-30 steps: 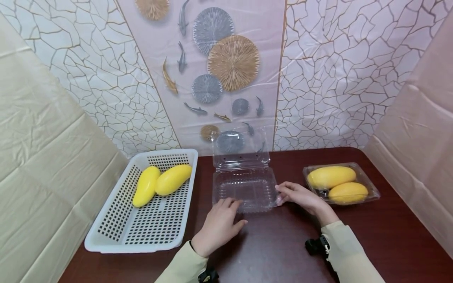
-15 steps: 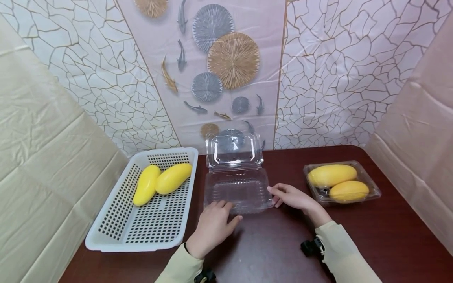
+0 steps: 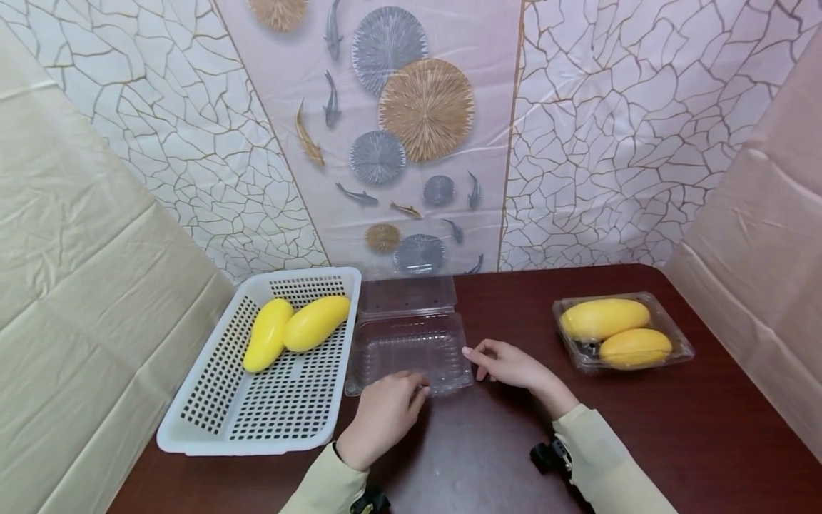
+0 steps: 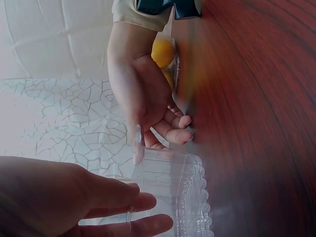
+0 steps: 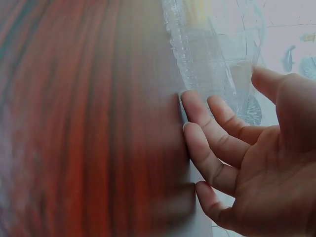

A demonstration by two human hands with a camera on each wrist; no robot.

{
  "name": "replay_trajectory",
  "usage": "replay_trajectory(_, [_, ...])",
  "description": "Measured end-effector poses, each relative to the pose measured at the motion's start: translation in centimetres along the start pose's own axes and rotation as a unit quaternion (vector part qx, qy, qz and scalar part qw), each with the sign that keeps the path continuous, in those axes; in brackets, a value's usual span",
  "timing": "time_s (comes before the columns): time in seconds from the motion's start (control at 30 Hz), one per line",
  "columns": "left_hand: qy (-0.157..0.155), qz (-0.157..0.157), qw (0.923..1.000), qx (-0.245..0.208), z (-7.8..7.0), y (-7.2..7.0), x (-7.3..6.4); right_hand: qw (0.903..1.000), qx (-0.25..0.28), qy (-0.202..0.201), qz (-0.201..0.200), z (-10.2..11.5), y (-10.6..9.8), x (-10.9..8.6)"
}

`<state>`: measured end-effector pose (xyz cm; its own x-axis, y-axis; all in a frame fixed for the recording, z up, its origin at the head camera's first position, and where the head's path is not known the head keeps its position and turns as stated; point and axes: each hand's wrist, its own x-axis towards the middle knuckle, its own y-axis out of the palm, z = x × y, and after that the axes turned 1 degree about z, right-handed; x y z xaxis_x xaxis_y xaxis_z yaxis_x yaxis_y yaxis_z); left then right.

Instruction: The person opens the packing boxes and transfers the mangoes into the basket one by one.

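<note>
A clear plastic clamshell box [image 3: 411,353] lies on the table beside the white basket, its lid [image 3: 407,296] tilted back behind the base. Nothing is inside the base. At the front rim my left hand [image 3: 388,410] pinches the box; in the left wrist view the left thumb [image 4: 121,190] lies over the rim and the fingers stand below it. My right hand [image 3: 510,368] touches the box's right edge with its fingertips. The right wrist view shows the right hand [image 5: 256,153] with loosely bent fingers apart from the thumb, at the box's corner.
The white basket [image 3: 244,447] on the left holds two yellow mangoes [image 3: 317,323]. Toward the right of the dark red table [image 3: 488,457] a closed clear box [image 3: 681,351] holds two more mangoes [image 3: 604,319]. A patterned cloth wall [image 3: 578,143] stands behind the table.
The open box has slid left toward the basket, and its lid has dropped farther back. My right hand has moved left with it; the left hand has shifted slightly left and its thumb has drawn in.
</note>
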<state>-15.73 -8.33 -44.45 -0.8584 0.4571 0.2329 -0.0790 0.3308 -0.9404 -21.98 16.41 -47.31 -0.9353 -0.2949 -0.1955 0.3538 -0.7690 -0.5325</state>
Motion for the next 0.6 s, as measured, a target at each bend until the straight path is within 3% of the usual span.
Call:
replay_trajectory(0.37, [0.002,-0.004,1.0000,-0.002,0.0,-0.4,-0.1,0.9997,-0.010,-0.012,0.018,0.4,-0.4,-0.4])
replay_trajectory(0.5, [0.000,-0.005,0.9999,-0.009,-0.5,-0.4,0.5,0.9992,-0.011,-0.025,0.029,0.6,-1.5,-0.9])
replay_trajectory(0.6, [-0.002,-0.006,0.9999,-0.015,-1.0,-0.5,1.2,0.9991,-0.016,-0.037,0.014,0.9,-3.1,-1.5])
